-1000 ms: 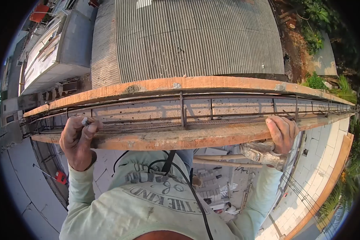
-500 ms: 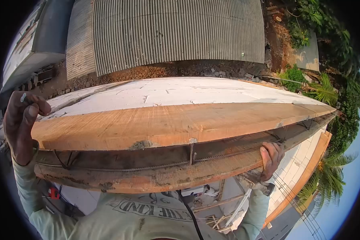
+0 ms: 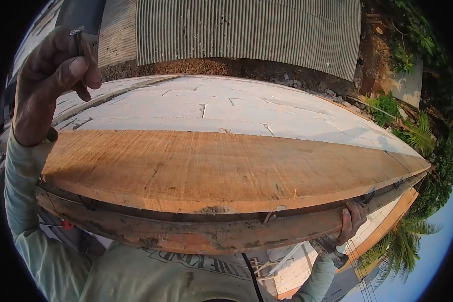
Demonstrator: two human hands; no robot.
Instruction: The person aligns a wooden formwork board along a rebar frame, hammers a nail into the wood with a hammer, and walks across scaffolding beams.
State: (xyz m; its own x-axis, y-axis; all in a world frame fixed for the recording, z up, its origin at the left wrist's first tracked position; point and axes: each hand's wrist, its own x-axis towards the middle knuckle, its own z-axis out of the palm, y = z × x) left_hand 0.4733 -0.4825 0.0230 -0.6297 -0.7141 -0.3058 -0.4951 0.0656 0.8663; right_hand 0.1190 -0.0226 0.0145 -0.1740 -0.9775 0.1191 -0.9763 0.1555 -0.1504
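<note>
My left hand is raised at the left, above the end of the formwork. Its fingers are closed round a nail, whose bright head sticks up between them. At the right, my right hand curls its fingers over the near plank. Just below that hand shows the metal head of a hammer; its handle is mostly hidden. The broad far plank runs alongside the near one, with a narrow dark gap between them. A steel bar and short ties show inside the gap.
Beyond the planks drops a pale block wall. Further down lies a corrugated roof. Trees and another block wall with a plank edge are at the right. My shirt is close to the near plank.
My left hand has risen and come closer, bringing the nail into clearer view. The view has tilted, so more of the far plank's face shows and the gap looks narrower. My right hand stays at the plank.
</note>
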